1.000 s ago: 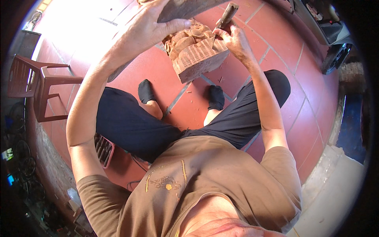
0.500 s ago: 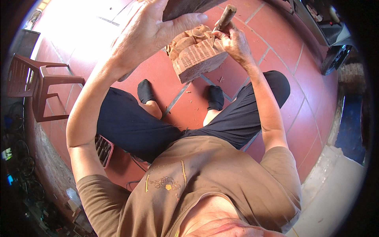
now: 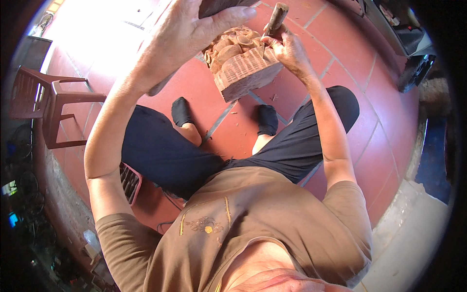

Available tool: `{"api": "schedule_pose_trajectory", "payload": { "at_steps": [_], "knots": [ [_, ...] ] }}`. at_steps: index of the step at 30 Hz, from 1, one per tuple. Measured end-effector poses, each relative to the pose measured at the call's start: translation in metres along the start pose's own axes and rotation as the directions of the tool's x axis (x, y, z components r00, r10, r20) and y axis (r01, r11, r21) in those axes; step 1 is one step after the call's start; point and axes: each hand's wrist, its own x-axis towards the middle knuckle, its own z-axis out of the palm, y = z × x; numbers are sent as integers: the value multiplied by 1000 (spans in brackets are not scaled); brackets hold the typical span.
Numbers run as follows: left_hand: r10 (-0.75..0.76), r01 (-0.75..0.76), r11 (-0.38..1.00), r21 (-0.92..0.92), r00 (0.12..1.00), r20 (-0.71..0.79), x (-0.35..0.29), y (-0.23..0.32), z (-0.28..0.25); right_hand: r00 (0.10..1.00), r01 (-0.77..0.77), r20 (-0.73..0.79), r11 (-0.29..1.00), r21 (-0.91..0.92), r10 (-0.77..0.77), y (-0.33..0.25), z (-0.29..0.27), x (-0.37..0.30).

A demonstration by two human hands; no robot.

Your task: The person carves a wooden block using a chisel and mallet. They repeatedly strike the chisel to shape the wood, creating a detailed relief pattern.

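A reddish-brown carved wood block [image 3: 253,73] stands on the tiled floor beyond my feet. Rounded relief covers its upper face, and a row of tool grooves runs along its near edge. My right hand [image 3: 290,52] is closed round a chisel with a worn wooden handle [image 3: 277,18], held tilted, its blade against the block's right side. Raised left of the block is my left hand [image 3: 187,36], gripping a dark, smooth club-like mallet [image 3: 221,7]. The thumb stretches along the mallet; the other fingers are hidden, and the mallet's top runs out of view.
A brown plastic chair [image 3: 61,104] stands at the left. Beside my left thigh is a pink-rimmed crate [image 3: 131,184] with several long tools in it. Wood chips lie on the red floor tiles [image 3: 233,121]. A black wheel [image 3: 415,73] of some machine shows at the upper right.
My left hand and the mallet have shifted slightly up and away from the block. The chisel stays at nearly the same spot on the block; the whole view has moved a little.
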Motion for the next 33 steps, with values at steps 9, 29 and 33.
{"api": "schedule_pose_trajectory", "payload": {
  "at_steps": [9,29,33],
  "knots": [
    [-70,-17,943,332,967,247,-8,-41,32,997,-38,64,999,0,37,8,-3,-1],
    [-608,355,463,-812,794,0,-114,-9,27,976,-213,107,751,625,188,-2,-8,12],
    [-656,335,341,-878,754,33,-131,-21,71,984,-172,129,832,528,121,5,3,17]
  ]
}}
